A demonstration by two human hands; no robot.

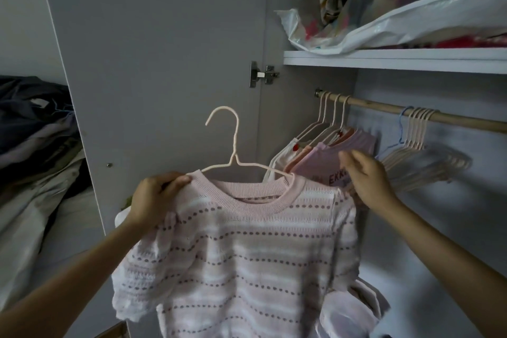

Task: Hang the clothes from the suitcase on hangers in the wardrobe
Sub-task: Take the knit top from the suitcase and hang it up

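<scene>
The left hand (153, 199) pinches the left shoulder of a pink-and-white striped knit top (241, 255), thumb on the neckline edge and fingers curled into the fabric, wrist bent and forearm rising from the lower left. The top hangs on a pale wire hanger (233, 151), whose hook stands free in front of the open wardrobe door (153, 49), not on the rail. The right hand (367, 181) reaches in from the lower right with fingers loosely bent at the top's right shoulder; whether they grip the fabric cannot be told. Just behind it, 4 hung garments (323, 153) sit at the left end of the wooden rail (384, 105). Further right, a bunch of bare hangers (419, 151) hangs on it. Above, a shelf (384, 59) bears plastic-bagged bedding (397, 8).
</scene>
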